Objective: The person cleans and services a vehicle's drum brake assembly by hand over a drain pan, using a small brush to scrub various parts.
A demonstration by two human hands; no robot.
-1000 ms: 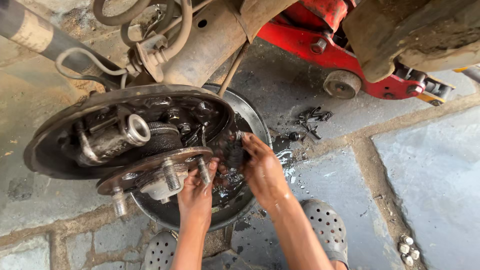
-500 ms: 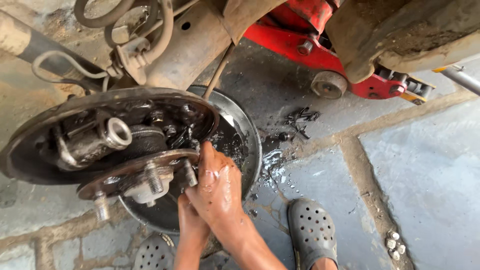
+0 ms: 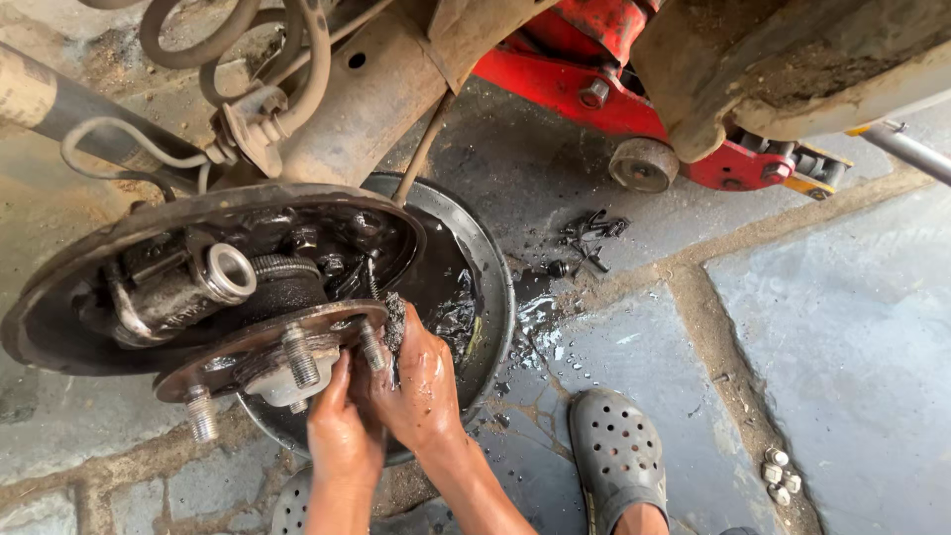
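- The right hand [image 3: 424, 381] is wet and grimy, its fingers curled around a small dark wad, perhaps a rag or brush [image 3: 393, 319], pressed against the edge of the wheel hub flange [image 3: 267, 347].
- The left hand [image 3: 342, 436] sits just beside the right one, under the flange's lower edge, fingers reaching up near a stud; whether it grips anything I cannot tell.
- The flange is a rusty round plate with threaded wheel studs [image 3: 298, 357] sticking out toward the camera.
- Behind the flange lies the round backing plate [image 3: 89, 267], dark and greasy, with a brake cylinder [image 3: 188, 287] and springs on its face.
- Below the flange, on the ground, stands a dark metal basin [image 3: 490, 267] holding black liquid; the hands are above its near rim.
- Right of the basin, wet splashes and a small heap of dark bolts [image 3: 591, 238] lie on the stone floor [image 3: 842, 327].
- Beyond the bolts, farther from the flange, a red floor jack [image 3: 634, 109] stands under the car.
- A grey perforated clog [image 3: 618, 456] rests on the floor right of the hands.
- Well to the right of the clog lie a few pale nuts [image 3: 778, 474].
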